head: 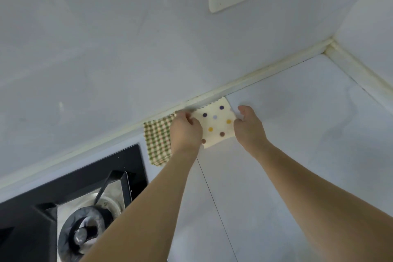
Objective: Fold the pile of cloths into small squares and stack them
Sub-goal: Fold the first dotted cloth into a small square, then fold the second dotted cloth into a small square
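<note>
Two hands, left hand [185, 132] and right hand [247, 126], pinch opposite edges of the dotted cloth [215, 122]; soft, light, limp, so best gripped at corners.

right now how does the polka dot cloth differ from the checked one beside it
The polka dot cloth is cream with scattered coloured dots; the checked cloth is a green and brown check. The polka dot cloth is gripped at its sides by the left hand and right hand; the checked cloth lies partly under the left hand. Both are folded small on the counter by the wall.
</note>
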Tool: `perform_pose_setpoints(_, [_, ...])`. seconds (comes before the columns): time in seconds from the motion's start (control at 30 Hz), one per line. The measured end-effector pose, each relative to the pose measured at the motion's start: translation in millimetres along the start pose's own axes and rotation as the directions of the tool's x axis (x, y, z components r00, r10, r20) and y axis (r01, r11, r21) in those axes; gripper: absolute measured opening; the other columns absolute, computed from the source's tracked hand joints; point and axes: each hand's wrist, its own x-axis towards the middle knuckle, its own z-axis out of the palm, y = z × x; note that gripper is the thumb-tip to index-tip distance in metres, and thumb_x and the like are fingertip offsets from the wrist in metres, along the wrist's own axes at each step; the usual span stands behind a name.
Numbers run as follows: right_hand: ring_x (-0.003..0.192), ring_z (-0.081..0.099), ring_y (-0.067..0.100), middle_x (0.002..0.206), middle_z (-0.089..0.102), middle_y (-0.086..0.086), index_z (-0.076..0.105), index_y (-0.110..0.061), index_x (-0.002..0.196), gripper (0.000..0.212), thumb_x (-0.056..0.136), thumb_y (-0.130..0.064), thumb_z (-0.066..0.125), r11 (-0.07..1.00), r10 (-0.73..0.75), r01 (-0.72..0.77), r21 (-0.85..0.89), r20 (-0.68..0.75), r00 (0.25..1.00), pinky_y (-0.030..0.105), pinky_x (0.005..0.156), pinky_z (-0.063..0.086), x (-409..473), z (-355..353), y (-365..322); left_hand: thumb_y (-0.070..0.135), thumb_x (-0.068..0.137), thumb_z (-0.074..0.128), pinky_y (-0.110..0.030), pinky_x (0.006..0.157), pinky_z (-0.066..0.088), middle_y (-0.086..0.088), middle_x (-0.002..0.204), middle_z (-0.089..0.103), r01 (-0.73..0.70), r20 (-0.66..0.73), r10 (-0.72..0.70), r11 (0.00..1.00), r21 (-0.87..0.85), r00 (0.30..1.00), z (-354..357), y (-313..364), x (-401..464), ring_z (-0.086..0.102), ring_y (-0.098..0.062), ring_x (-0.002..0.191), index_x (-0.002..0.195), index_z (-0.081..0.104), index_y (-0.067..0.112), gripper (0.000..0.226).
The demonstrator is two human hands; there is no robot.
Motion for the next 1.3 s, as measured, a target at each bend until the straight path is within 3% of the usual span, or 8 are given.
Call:
perform_pose_setpoints(0.07, [0.133,0.039,0.022,0.146,0.041,0.005,0.037,-0.015,0.143,0.053,0.091,-0.004,0.037,0.996,-0.055,0.052,-0.065,-0.037,0.998,0.022,0.094,0.029,-14.4,0.5,0.5,0.014,0.096,0.04,-0.018,0.051,0.043,-0.002,0.094,0.06,-0.098,-0.012,0.098,0.994,0.038,0.995,-4.6,-6.6,-16.1,0.058,-0.01,0.066,0.105,0.055,0.013,0.017])
perform_pose_setpoints(0.2, [0.127,0.045,0.026,0.137,0.05,0.01,0.043,-0.007,0.137,0.047,0.09,-0.003,0.045,0.947,-0.248,0.222,-0.231,-0.092,0.964,0.032,0.103,0.037,-56.7,9.6,1.1,0.017,0.097,0.043,-0.026,0.077,0.039,-0.001,0.107,0.057,-0.324,-0.011,0.334,0.923,0.208,0.943,-19.8,-35.4,-46.1,0.053,-0.019,0.098,0.118,0.055,0.013,0.024])
perform_pose_setpoints(0.4, [0.118,0.051,0.028,0.127,0.056,0.013,0.049,-0.002,0.129,0.042,0.087,-0.003,0.055,0.758,-0.568,0.509,-0.409,-0.031,0.822,0.036,0.099,0.041,-132.4,42.5,-3.6,0.026,0.095,0.039,-0.04,0.103,0.041,-0.006,0.128,0.055,-0.472,-0.071,0.552,0.765,0.438,0.83,-77.4,-85.5,-92.1,0.048,-0.024,0.118,0.132,0.049,0.01,0.041])
perform_pose_setpoints(0.53, [0.12,0.05,0.027,0.128,0.055,0.011,0.048,-0.002,0.129,0.042,0.087,-0.004,0.053,0.646,-0.653,0.612,-0.456,0.084,0.752,0.035,0.102,0.04,-175.8,76.8,-11.6,0.027,0.095,0.039,-0.041,0.11,0.036,-0.009,0.131,0.055,-0.44,-0.152,0.574,0.749,0.496,0.805,-130.1,-122.3,-115.0,0.048,-0.026,0.122,0.132,0.05,0.007,0.043])
perform_pose_setpoints(0.73, [0.123,0.047,0.024,0.132,0.052,0.007,0.048,-0.006,0.132,0.042,0.09,-0.008,0.052,0.577,-0.693,0.684,-0.447,0.177,0.699,0.035,0.105,0.037,-252.9,149.6,-33.6,0.029,0.097,0.038,-0.041,0.11,0.037,-0.008,0.131,0.056,-0.363,-0.249,0.534,0.784,0.503,0.808,-224.4,-187.8,-142.2,0.049,-0.026,0.123,0.132,0.05,0.008,0.043])
perform_pose_setpoints(1.03, [0.128,0.045,0.016,0.14,0.048,-0.002,0.041,-0.02,0.138,0.047,0.094,-0.02,0.055,0.589,-0.633,0.684,-0.43,0.28,0.721,0.031,0.102,0.043,-389.0,285.9,-65.5,0.027,0.098,0.048,-0.041,0.112,0.034,-0.008,0.139,0.05,-0.291,-0.295,0.466,0.826,0.483,0.834,-376.2,-305.9,-170.6,0.044,-0.026,0.13,0.137,0.047,0.009,0.043])
perform_pose_setpoints(1.17, [0.131,0.043,0.017,0.144,0.044,0.001,0.036,-0.018,0.141,0.05,0.095,-0.02,0.053,0.575,-0.602,0.686,-0.446,0.338,0.724,0.03,0.105,0.038,-416.0,322.2,-76.0,0.029,0.097,0.048,-0.043,0.107,0.039,-0.009,0.138,0.05,-0.236,-0.304,0.419,0.838,0.491,0.855,-424.3,-342.6,-181.5,0.045,-0.028,0.128,0.138,0.046,0.009,0.045])
perform_pose_setpoints(1.3, [0.134,0.039,0.019,0.146,0.041,0.002,0.036,-0.016,0.142,0.05,0.094,-0.018,0.051,0.541,-0.629,0.748,-0.385,0.405,0.664,0.034,0.109,0.034,-439.1,370.0,-84.7,0.027,0.096,0.05,-0.039,0.106,0.039,-0.006,0.136,0.052,-0.183,-0.368,0.364,0.877,0.444,0.856,-460.7,-371.3,-193.5,0.047,-0.025,0.126,0.135,0.047,0.01,0.043])
